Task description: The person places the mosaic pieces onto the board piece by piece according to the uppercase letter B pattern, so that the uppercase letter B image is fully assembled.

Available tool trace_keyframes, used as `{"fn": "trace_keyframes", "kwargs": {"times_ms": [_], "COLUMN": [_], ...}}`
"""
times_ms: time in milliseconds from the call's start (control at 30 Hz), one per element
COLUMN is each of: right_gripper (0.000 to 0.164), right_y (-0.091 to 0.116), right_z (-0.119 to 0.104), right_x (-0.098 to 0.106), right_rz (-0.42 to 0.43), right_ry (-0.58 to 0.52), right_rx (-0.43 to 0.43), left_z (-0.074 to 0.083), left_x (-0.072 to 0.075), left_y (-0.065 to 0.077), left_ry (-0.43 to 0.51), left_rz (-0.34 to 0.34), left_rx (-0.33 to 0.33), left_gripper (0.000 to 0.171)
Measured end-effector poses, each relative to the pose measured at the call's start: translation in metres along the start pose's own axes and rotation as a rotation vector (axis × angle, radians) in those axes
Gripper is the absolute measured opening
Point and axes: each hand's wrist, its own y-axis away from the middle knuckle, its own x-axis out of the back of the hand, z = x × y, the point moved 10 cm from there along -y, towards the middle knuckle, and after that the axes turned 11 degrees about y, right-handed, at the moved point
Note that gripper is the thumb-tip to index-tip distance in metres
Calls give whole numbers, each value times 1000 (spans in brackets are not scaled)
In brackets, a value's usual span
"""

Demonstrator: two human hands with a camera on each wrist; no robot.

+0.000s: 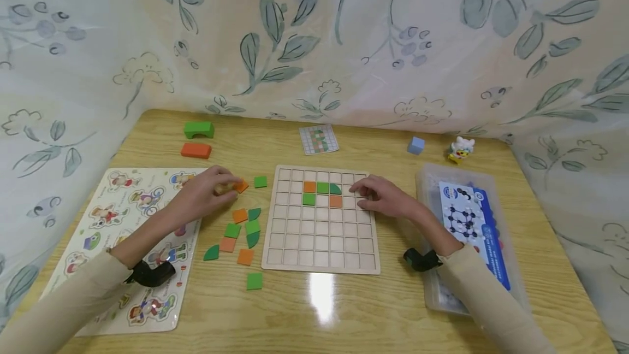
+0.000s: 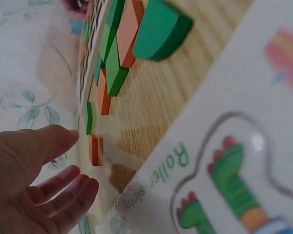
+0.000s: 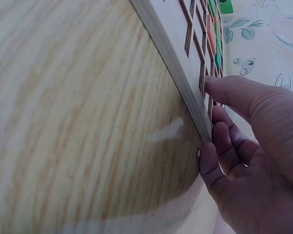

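Observation:
My left hand (image 1: 208, 187) hovers by a small orange tile (image 1: 242, 186) left of the board; in the left wrist view thumb and fingers stand apart, with the orange tile (image 2: 95, 150) just beyond them. A green square tile (image 1: 260, 181) lies beside it. At the right edge of the wooden grid board (image 1: 321, 273), my right hand (image 1: 385, 196) holds on, thumb over the cells and fingertips along the side in the right wrist view. Set in the upper cells are orange (image 1: 309, 187), green (image 1: 322, 187) and salmon (image 1: 336, 201) squares and a dark green quarter-round (image 1: 335, 189).
Several loose tiles (image 1: 232, 230) lie between the board and a picture puzzle (image 1: 110, 272). Behind the board is a pattern card (image 1: 319, 139). Green (image 1: 199, 129) and red (image 1: 196, 150) blocks, a blue cube (image 1: 416, 145), a small figurine (image 1: 462, 149) and a plastic box (image 1: 432, 288) stand around.

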Motion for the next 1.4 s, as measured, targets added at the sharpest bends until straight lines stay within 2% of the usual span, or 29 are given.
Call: {"fn": "trace_keyframes", "kwargs": {"times_ms": [267,567,800,900,1400], "right_gripper": [30,30,30,30,30], "right_y": [0,1,0,0,0], "right_z": [3,3,4,2,1], "right_x": [-2,2,-1,-1,-1], "right_rz": [-7,-1,-10,-9,-11], "right_ry": [1,-2,-13,-14,-14], "right_rx": [-19,-18,-28,-32,-33], "left_z": [-9,-15,-16,-14,-4], "left_x": [-10,-16,-19,-17,-17], "left_y": [-9,-19,-20,-19,-17], "left_ry": [23,66,-10,-36,8], "left_rz": [-61,-127,-160,-157,-118], "left_rx": [53,72,100,105,94], "left_gripper": [38,45,38,33,22]}}
